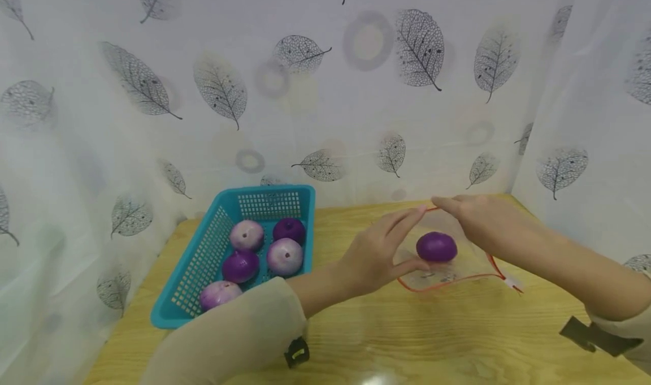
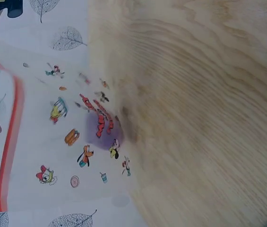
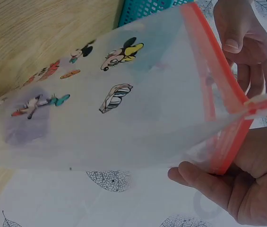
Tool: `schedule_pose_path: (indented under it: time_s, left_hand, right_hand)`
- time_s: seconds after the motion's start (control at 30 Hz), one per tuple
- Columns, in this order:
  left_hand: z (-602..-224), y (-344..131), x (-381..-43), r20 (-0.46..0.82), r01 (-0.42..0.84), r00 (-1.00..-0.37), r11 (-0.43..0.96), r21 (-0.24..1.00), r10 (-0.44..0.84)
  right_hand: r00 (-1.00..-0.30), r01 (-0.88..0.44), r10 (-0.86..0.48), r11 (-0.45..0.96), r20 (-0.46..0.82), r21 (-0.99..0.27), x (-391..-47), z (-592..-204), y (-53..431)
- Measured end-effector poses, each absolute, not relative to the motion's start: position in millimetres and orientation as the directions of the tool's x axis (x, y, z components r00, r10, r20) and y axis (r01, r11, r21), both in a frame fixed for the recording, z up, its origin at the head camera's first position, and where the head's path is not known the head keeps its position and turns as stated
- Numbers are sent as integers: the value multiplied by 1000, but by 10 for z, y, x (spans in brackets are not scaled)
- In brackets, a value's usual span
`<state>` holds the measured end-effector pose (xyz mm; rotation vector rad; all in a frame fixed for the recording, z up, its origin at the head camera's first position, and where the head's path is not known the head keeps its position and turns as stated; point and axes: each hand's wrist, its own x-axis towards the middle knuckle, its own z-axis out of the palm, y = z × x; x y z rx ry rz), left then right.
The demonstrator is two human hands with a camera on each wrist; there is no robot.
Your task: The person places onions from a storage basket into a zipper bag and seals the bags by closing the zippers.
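Note:
A clear zip bag [image 1: 473, 260] with cartoon prints and a red zip edge has its mouth spread wide. Inside it lies a purple onion [image 1: 437, 246], which shows through the printed plastic in the left wrist view as a purple blur [image 2: 104, 130]. My left hand [image 1: 373, 252] is at the left of the mouth, thumb and fingers spread apart, fingertips right at the red rim. At the far right side, my right hand [image 1: 490, 224] pinches the rim; its thumb [image 3: 202, 182] overlaps the bag's corner in the right wrist view. A white zip slider [image 1: 511, 283] sits at the near right corner.
A blue-green plastic basket [image 1: 170, 311] stands left of my left hand with several purple and pale onions [image 1: 285, 256] in it. The wooden table [image 1: 407, 340] meets a leaf-printed curtain [image 1: 351, 119] at the back and sides.

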<state>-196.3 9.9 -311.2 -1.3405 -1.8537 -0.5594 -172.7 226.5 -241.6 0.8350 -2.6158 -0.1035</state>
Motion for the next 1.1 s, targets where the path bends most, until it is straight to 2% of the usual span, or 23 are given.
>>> schedule_pose_path:
  time_s: [0.6,0.9,1.1]
  left_hand:
    - [-3036,-166,-2030,799,940,-140,331,-78,585]
    - [-3003,-343,-2043,791,924,-188,378,-58,582]
    - [-3026,-487,-2040,769,912,-246,409,-22,590]
  right_hand:
    - [-821,-489,-510,860,258,143,-1757,-2385,2240]
    - [-826,-486,-503,864,252,133,-1755,-2383,2228]
    - [-843,-469,-485,874,232,123,-1727,-2373,2209]
